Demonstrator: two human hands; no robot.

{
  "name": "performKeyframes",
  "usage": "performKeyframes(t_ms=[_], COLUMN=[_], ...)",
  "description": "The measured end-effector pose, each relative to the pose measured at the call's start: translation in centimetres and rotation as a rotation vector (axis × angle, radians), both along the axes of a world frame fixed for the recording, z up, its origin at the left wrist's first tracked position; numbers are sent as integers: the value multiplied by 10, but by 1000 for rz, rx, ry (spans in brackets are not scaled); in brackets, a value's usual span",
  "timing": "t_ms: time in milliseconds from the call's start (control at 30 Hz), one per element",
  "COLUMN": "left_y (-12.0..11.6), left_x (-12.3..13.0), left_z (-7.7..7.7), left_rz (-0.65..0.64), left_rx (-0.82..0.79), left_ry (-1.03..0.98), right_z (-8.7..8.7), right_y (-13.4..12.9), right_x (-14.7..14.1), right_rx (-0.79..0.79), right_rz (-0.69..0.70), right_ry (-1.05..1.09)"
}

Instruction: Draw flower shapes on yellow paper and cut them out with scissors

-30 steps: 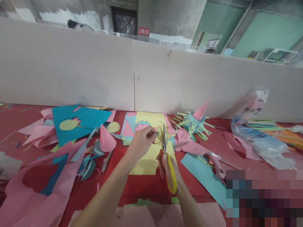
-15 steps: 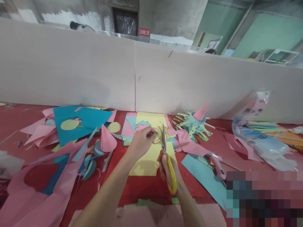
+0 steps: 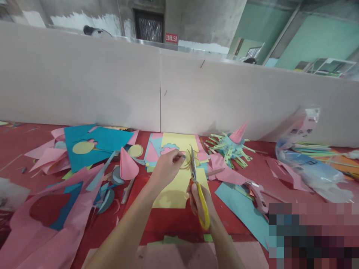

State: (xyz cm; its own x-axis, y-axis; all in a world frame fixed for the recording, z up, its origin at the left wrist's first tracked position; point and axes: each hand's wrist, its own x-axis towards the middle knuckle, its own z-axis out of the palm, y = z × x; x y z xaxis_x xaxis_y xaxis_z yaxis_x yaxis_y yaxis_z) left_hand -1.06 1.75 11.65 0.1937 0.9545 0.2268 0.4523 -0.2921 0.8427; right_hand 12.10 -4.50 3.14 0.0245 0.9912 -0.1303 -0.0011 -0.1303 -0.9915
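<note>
My right hand (image 3: 198,198) is closed round the handles of yellow-handled scissors (image 3: 203,209), whose blades point away from me. A yellow paper flower cutout (image 3: 186,160) is pinched in the fingertips of my left hand (image 3: 171,162), next to the blades. The blades lie close along the flower's right part; whether they touch it I cannot tell. Under my hands is a yellow paper sheet (image 3: 171,198). Just beyond my left hand are scalloped pink and blue paper flowers (image 3: 169,148).
A pink paper cone (image 3: 128,166) and pink and blue scraps (image 3: 56,239) lie left. To the right are a spiky green paper piece with a pink cone (image 3: 231,144), a glue gun (image 3: 259,198), blue paper (image 3: 238,209) and a plastic bag (image 3: 316,172). A white partition (image 3: 112,82) stands behind.
The flower cutout has turned slightly between my left fingers, and the scissor blades have shifted a little to the left. My hands stay in nearly the same place.
</note>
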Motion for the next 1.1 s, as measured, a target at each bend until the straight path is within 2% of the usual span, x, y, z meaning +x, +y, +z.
performKeyframes(t_ms=[500,1100], left_y=[0,-1], left_x=[-2,-3], left_z=[1,6], left_rz=[11,23], left_rx=[13,-20], left_ry=[-8,-8], right_z=[5,9], right_y=[-2,-3], right_x=[-1,-1], right_rx=[-38,-12], right_rz=[-3,11], right_ry=[-18,-52])
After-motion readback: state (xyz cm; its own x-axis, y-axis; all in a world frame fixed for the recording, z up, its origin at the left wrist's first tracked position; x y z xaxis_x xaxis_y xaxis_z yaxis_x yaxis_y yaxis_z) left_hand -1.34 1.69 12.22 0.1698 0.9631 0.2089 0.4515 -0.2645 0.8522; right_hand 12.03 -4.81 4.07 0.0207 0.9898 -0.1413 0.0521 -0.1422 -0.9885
